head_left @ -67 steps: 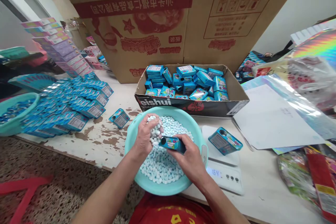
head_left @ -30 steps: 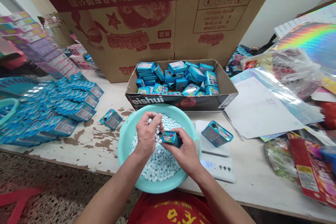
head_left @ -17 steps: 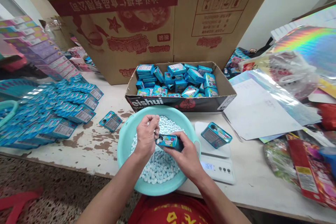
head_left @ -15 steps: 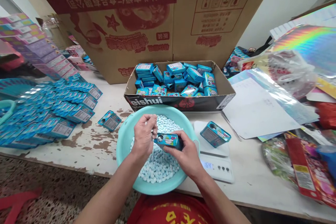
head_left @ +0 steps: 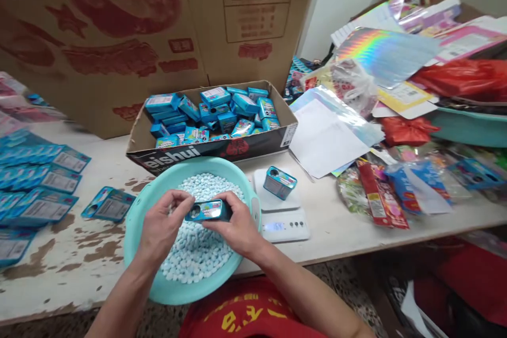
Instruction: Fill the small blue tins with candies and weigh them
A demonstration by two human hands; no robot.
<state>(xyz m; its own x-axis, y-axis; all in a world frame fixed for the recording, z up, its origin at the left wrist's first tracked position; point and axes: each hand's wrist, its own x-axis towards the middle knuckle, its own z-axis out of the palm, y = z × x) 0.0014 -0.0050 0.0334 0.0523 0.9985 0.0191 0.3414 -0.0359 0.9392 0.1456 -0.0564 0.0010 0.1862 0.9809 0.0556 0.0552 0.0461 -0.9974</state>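
My right hand [head_left: 240, 226] grips a small blue candy box [head_left: 209, 210] with a round hole in its top, held over a turquoise basin [head_left: 138, 269]. At the box's left end, near the hole, is my left hand [head_left: 163, 224], thumb and forefinger pinched together. Whatever sits in that pinch is too small to make out. Small pale blue and white candies [head_left: 194, 261] fill much of the basin below. A similar box [head_left: 280, 182] rests on a white digital scale [head_left: 287, 224], and another blue box [head_left: 108, 204] lies on the table left of the basin.
Behind the basin, a low cardboard tray [head_left: 253, 150] holds many blue boxes, with a big carton [head_left: 206, 26] behind it. Rows of blue boxes [head_left: 43, 185] stand at left. Papers [head_left: 327, 137] and plastic packets [head_left: 382, 195] lie along the right side.
The view has swung right, so everything appears further left. My left fingertips have come down from above the box's left end to its hole. The box stays in my right hand.
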